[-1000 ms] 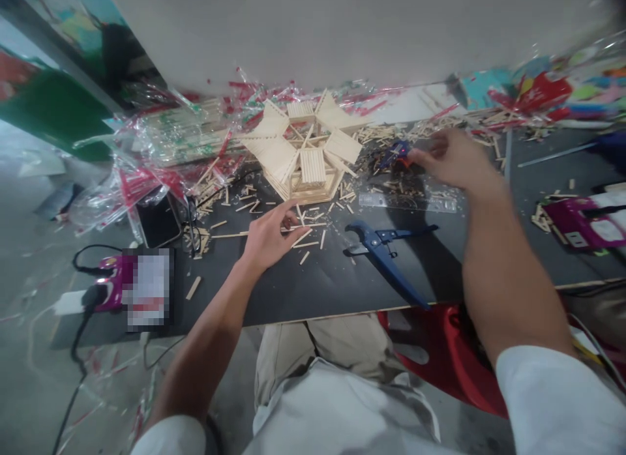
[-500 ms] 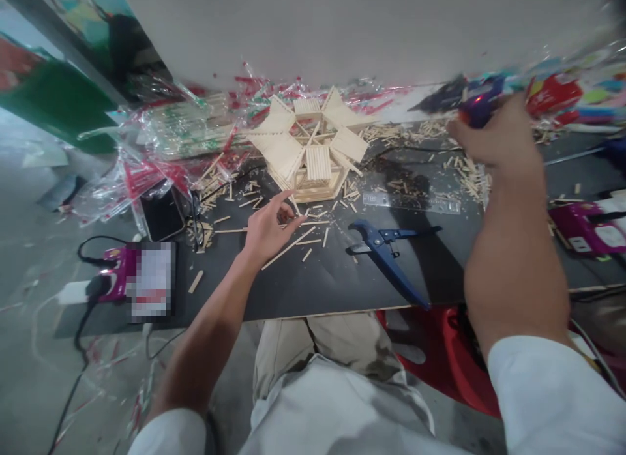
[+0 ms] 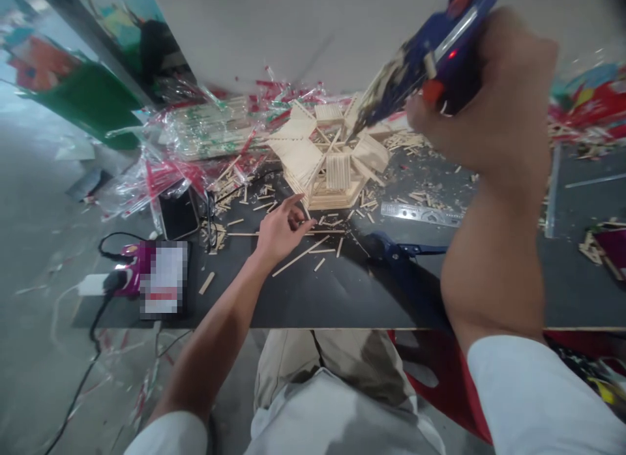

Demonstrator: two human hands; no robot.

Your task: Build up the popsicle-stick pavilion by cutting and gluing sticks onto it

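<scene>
My right hand is raised high near the camera and grips a blue glue gun, its nozzle aimed down toward a wooden stick model at the back of the dark board. My left hand rests on the board just in front of the model, pinching a long thin wooden stick that lies slanted on the surface. Loose stick pieces are scattered around both.
Blue cutters lie partly behind my right forearm, with a clear ruler beyond them. A phone, crumpled plastic wrap with sticks and a purple device with cable sit on the left. More clutter lies at the right edge.
My right hand picked the glue gun up from the board's back right and lifted it up toward the model. My left hand closed on a long stick. The view shifted slightly.
</scene>
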